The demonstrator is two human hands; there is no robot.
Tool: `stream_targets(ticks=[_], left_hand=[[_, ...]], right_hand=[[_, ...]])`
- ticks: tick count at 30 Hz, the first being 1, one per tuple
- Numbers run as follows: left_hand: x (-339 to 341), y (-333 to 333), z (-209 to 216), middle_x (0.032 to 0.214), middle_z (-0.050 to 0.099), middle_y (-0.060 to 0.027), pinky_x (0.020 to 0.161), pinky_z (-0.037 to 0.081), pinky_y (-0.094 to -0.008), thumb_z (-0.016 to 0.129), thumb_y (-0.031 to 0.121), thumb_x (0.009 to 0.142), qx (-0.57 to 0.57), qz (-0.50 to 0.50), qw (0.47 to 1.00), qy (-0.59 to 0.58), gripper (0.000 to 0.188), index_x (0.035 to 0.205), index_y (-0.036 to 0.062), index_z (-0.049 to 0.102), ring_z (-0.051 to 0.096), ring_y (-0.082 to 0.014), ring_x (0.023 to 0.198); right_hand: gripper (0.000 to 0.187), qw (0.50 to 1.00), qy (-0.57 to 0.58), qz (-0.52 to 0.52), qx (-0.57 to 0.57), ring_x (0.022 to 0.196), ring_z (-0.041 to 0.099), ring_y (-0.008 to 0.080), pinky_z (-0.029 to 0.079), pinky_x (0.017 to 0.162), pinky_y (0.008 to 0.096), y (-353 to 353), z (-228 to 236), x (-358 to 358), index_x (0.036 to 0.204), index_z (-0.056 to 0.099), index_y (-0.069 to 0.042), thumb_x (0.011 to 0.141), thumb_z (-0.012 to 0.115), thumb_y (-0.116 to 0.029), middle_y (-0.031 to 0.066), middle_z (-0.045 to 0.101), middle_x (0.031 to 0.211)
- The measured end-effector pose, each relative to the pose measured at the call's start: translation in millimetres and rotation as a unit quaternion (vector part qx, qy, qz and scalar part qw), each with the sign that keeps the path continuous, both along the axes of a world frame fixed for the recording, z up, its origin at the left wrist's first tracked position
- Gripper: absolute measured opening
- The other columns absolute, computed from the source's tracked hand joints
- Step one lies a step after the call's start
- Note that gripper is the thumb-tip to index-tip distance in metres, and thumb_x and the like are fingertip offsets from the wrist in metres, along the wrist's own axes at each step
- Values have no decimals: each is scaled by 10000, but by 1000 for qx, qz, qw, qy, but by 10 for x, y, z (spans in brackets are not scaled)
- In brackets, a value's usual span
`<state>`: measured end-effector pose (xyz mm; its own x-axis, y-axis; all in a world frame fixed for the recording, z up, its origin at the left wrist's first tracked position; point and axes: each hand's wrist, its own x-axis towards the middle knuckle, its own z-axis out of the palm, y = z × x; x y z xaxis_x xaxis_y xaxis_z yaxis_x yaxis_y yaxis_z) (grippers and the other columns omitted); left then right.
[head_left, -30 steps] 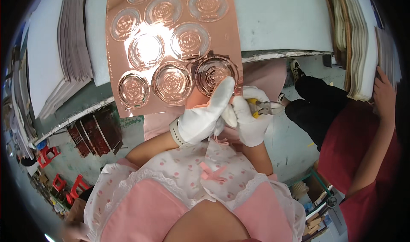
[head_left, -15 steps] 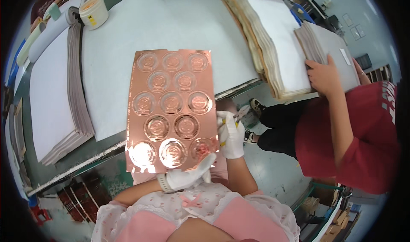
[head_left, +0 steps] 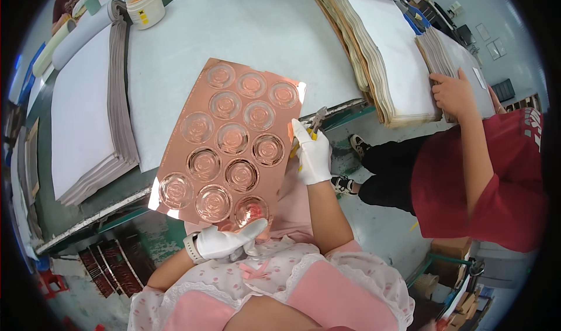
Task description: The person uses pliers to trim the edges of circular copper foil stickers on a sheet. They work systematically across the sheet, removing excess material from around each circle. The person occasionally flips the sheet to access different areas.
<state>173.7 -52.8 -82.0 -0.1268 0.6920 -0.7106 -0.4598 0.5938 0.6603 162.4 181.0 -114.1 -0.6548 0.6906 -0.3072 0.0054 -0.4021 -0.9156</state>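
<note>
A copper-coloured sheet (head_left: 245,133) embossed with rows of round medallions is held tilted over the table's front edge, its top leaning to the right. My left hand (head_left: 222,243), in a white glove, grips the lower edge, thumb on top and fingers partly hidden beneath. My right hand (head_left: 314,158), also gloved, is closed around pliers (head_left: 319,119) with yellow handles, jaws pointing up and away. It is close beside the sheet's right edge; whether it touches the sheet is unclear. A small orange bit shows by its fingertips.
White paper (head_left: 245,27) covers the table. Thick sheet stacks stand left (head_left: 87,115) and right (head_left: 385,68); a white tub (head_left: 146,9) sits at the back left. A co-worker in a dark red shirt (head_left: 473,179) handles another stack (head_left: 461,56) on the right. Another person is at far left.
The sheet has turned clockwise, its lower end swinging left with my left hand. My right hand has moved up along the right edge, and the pliers' jaws now point upward.
</note>
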Motion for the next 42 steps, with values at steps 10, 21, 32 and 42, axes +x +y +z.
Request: stream_targets(ticks=[10,21,32,42], left_hand=[[62,-398,-199,1026,570,-79,706,507,-240,463,264,924,118,168,892,403,392,1220,13,410,570,-135,928],[-566,-291,275,1055,547,-127,498,386,-182,352,356,945,172,631,671,349,466,1216,-16,424,546,-123,709],[-427,-460,47,1162,527,-121,557,371,-201,397,318,939,106,657,676,316,460,1261,-11,400,494,-110,662],[-441,-517,46,545,521,-7,321,258,-168,546,210,886,-36,589,736,330,271,1029,-18,578,379,-54,340]], right_hand=[[177,995,53,0,81,548,393,19,307,476,192,-283,136,114,720,509,-61,798,661,-108,-57,474,651],[150,989,103,95,52,723,591,126,479,669,258,-482,-306,745,882,570,7,852,601,-137,63,600,767],[232,989,141,-36,-35,646,571,174,461,652,305,-34,-392,720,903,525,21,932,451,-197,95,586,715],[132,991,2,-2,133,512,467,39,324,442,188,-9,-243,620,801,553,-36,874,565,-145,8,574,646]])
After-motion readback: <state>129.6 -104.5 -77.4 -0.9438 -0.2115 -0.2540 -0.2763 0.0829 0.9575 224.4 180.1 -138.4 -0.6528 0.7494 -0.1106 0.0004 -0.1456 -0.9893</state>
